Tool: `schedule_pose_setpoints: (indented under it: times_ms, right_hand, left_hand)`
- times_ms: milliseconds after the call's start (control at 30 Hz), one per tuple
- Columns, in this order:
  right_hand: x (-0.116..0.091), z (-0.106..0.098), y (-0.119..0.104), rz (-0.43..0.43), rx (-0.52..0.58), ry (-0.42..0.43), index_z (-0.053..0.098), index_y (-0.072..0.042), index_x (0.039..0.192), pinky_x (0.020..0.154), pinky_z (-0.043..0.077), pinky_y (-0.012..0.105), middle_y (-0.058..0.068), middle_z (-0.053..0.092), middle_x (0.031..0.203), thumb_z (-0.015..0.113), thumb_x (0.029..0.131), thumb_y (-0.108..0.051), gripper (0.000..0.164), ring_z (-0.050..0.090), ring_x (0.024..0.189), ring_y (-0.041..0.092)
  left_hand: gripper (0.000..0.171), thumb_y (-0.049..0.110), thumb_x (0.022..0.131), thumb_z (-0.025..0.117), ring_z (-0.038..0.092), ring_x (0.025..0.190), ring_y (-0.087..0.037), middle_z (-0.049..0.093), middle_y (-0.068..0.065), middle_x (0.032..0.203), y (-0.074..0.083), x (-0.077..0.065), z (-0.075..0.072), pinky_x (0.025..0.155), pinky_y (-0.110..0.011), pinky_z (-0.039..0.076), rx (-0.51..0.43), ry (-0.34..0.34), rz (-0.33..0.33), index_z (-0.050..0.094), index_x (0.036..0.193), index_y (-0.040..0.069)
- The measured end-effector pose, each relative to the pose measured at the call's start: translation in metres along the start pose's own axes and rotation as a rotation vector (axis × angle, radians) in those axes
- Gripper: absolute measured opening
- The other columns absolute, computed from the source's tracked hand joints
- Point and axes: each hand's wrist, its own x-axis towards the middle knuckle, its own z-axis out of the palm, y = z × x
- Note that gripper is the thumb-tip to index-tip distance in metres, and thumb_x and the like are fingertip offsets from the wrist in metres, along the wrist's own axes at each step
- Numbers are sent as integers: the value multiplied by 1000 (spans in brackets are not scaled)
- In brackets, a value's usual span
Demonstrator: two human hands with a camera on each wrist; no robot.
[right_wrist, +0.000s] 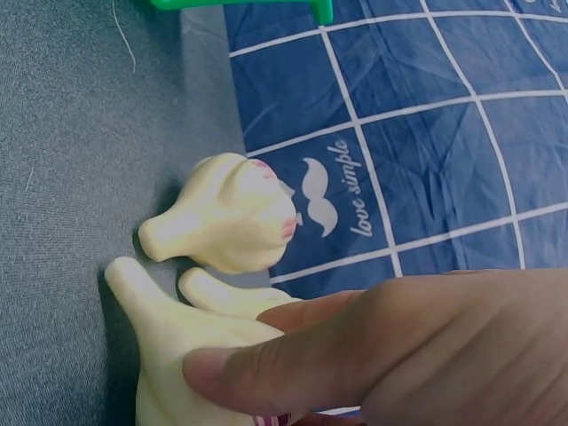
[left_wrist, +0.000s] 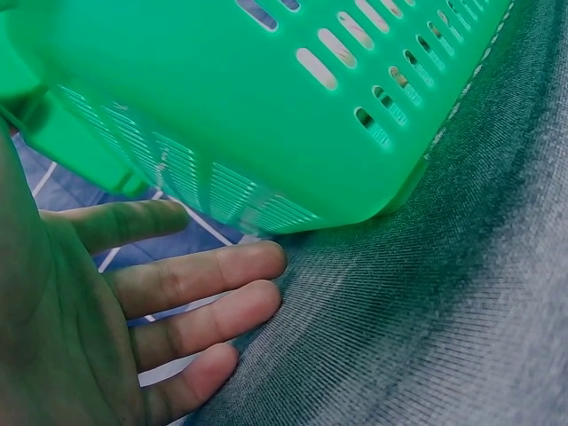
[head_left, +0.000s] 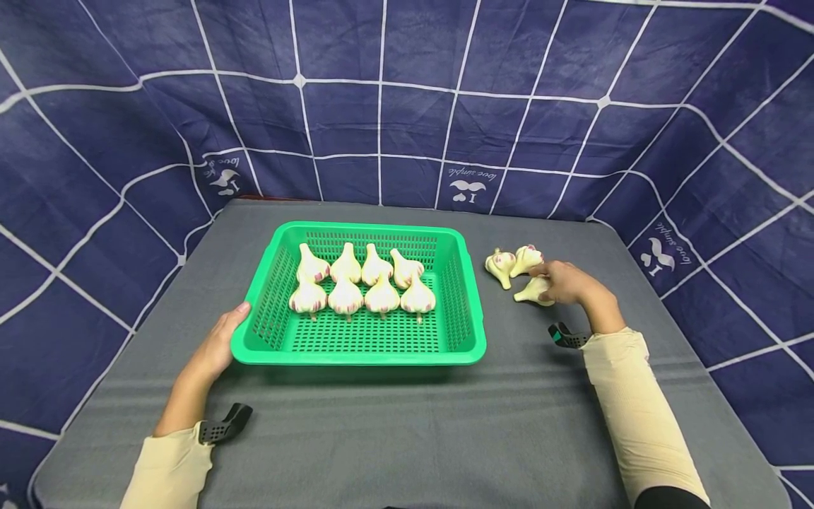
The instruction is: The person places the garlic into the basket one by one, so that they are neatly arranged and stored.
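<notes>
My left hand (head_left: pixel 219 346) is at the left side of a green plastic basket (head_left: pixel 356 358), thumb tip at the rim. In the left wrist view its fingers (left_wrist: pixel 209 280) are straight and spread beside the basket's slotted wall (left_wrist: pixel 222 115). Inside the basket, garlic bulbs (head_left: pixel 346 297) with pink-streaked ends lie in two rows. To the right of the basket, my right hand (head_left: pixel 569 283) pinches a garlic bulb (right_wrist: pixel 182 346) lying on the cloth, thumb on its side. Two more garlic bulbs, one on the left (head_left: pixel 500 265) and one behind (head_left: pixel 526 259), lie close by.
A grey cloth (head_left: pixel 407 431) covers the table. Blue curtain fabric (head_left: pixel 420 120) with white lines hangs behind and along both sides. A dark strap with a camera mount (head_left: pixel 225 424) sits on the left wrist, and a similar mount (head_left: pixel 568 336) on the right.
</notes>
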Motion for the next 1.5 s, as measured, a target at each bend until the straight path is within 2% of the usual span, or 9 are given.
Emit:
schedule_pose_setpoints:
  times_ms: [167,333,467,600,700,867,1067,1267,1500]
  right_hand:
    - [-4,1,1,-2,19,19,58,7,131,88,45,53,31,60,123,77,81,-5,54,57,106,40]
    - [-7,1,2,-18,46,46,58,6,130,88,46,54,27,62,120,78,83,-10,53,59,108,43]
    - [-8,2,3,-38,51,76,60,4,128,84,47,50,23,65,112,79,83,-16,53,61,100,37]
    - [-10,2,4,-43,63,110,63,2,124,73,46,41,15,66,99,80,82,-19,50,59,84,26]
    - [-12,3,6,-44,81,123,65,0,119,67,44,36,9,64,91,80,81,-20,45,56,74,19]
    - [-14,4,8,-33,100,129,66,-3,112,64,44,34,4,66,86,80,81,-23,40,56,71,16]
    - [-16,6,9,-33,114,158,64,-3,109,69,46,36,10,67,97,81,81,-26,40,64,82,22]
    - [-18,8,5,-23,163,182,62,3,115,73,49,38,20,65,113,81,82,-28,49,67,92,29]
    - [-16,14,3,-30,213,207,62,2,111,72,50,36,19,65,112,82,82,-27,46,67,92,30]
  left_hand:
    - [55,33,107,24,54,75,0,61,5,78,-1,-2,0,76,-14,38,25,13,-41,60,97,-8]
    - [52,33,106,24,50,81,2,57,3,85,-2,-3,-1,78,-13,35,61,35,-92,59,100,-5]
    - [52,32,106,24,51,79,0,58,1,83,-2,-2,-1,79,-14,36,57,30,-99,59,98,-5]
    - [53,33,106,24,49,81,2,57,0,87,-2,-2,-1,79,-14,35,64,29,-112,58,102,-6]
    - [53,33,106,23,51,79,1,59,2,83,-2,-1,-1,78,-14,36,53,26,-99,59,100,-6]
    - [52,32,106,23,52,74,-1,58,5,77,-2,0,-1,75,-15,37,33,28,-90,60,94,-2]
    - [52,31,106,23,51,75,-1,58,3,79,-3,0,0,76,-15,36,42,36,-102,60,96,-3]
    - [53,32,106,22,52,76,-1,58,2,81,-2,-1,1,77,-15,37,33,34,-108,60,98,-5]
    - [53,32,106,23,54,71,-3,59,5,75,-2,-1,3,73,-17,39,-1,34,-76,60,94,-4]
